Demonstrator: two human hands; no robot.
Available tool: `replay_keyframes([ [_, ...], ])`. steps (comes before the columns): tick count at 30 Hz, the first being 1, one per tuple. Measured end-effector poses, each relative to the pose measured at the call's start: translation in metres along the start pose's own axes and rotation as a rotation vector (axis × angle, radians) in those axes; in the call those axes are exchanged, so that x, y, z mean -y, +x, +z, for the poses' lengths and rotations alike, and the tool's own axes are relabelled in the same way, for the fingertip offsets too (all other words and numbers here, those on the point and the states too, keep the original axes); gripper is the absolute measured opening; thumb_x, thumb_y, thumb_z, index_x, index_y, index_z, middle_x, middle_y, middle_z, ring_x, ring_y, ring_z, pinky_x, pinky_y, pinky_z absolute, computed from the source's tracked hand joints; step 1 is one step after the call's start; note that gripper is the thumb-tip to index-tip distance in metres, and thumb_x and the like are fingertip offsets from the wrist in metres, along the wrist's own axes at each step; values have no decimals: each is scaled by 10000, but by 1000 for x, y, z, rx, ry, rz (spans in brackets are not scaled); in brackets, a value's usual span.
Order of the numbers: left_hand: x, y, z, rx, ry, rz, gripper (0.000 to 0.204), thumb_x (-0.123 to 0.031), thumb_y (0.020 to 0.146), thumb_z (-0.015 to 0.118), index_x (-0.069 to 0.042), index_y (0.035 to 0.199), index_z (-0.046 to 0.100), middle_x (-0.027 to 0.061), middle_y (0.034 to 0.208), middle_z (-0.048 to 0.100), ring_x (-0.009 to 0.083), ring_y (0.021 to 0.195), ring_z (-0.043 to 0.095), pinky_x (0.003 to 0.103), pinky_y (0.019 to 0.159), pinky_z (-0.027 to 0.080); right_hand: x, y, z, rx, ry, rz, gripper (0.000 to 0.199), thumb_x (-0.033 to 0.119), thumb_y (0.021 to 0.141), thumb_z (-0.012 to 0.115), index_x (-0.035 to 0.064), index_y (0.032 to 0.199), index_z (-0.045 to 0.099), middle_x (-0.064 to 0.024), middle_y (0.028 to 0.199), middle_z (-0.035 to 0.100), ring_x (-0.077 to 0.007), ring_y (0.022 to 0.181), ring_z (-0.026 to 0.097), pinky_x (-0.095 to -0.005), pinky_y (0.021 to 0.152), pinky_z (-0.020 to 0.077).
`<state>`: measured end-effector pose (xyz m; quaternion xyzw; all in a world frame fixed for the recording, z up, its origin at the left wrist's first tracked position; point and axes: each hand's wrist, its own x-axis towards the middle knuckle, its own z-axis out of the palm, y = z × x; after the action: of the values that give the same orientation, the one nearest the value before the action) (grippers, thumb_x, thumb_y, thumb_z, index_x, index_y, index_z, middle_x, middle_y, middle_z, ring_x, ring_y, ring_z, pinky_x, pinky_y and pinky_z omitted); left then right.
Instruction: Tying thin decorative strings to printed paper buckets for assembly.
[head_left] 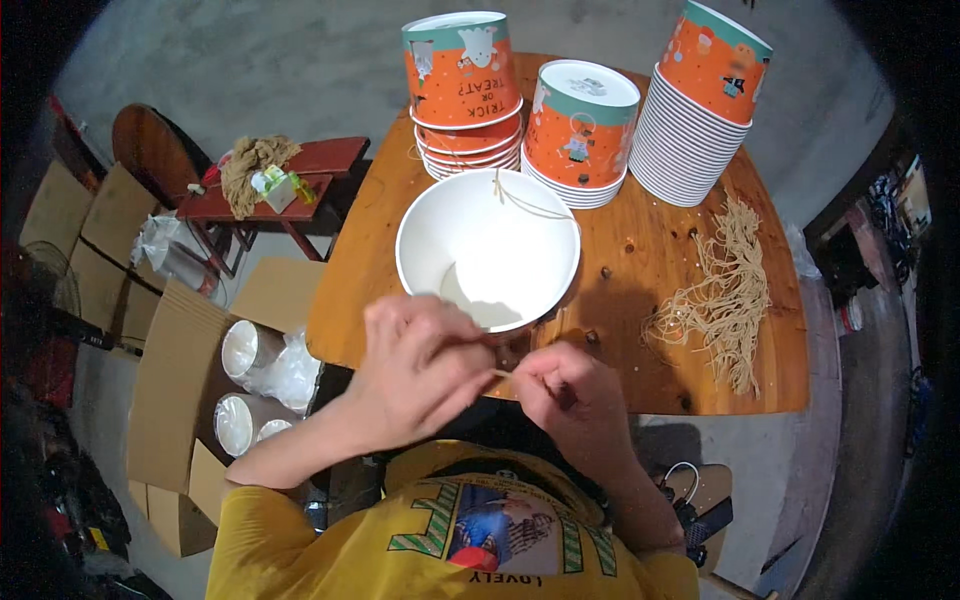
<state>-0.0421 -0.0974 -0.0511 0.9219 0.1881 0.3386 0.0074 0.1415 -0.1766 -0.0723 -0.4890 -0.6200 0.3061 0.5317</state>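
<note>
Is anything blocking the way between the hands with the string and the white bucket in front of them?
Nothing visible does. The left hand and right hand pinch a thin string right beside the white bucket's near rim; only bare wooden table lies between them.

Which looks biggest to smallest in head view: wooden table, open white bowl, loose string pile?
1. wooden table
2. white bowl
3. string pile
The bowl and pile look fairly close in extent; the pile is sparse.
</note>
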Motion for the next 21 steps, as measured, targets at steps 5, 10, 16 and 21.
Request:
replay_keyframes([
  [5,25,17,-5,177,45,-104,266,-139,762,670,-73,996,562,83,971,539,273,986,504,412,864,343,-11,9,10,-213,-345,-37,115,52,732,661,82,791,567,-73,738,595,-241,625,609,-342,554,485],
  [10,26,35,3,239,-232,-162,205,-77,766,643,-38,963,601,111,823,583,259,790,590,367,723,451,-25,21,17,-353,-479,-248,181,16,700,645,89,801,514,-76,735,559,-270,649,605,-372,564,489],
  [16,18,55,8,374,-401,-413,359,-2,773,595,-15,1131,599,123,1021,638,252,906,630,335,780,513,-36,30,16,-458,-527,-355,201,-17,704,623,46,814,466,-110,753,529,-289,662,586,-379,577,490],
  [21,17,66,12,402,-416,-422,349,-10,793,604,-15,1142,599,130,1025,646,222,867,648,317,743,529,-38,35,13,-482,-537,-331,200,-23,709,617,47,803,455,-107,742,516,-291,662,579,-379,576,490],
])
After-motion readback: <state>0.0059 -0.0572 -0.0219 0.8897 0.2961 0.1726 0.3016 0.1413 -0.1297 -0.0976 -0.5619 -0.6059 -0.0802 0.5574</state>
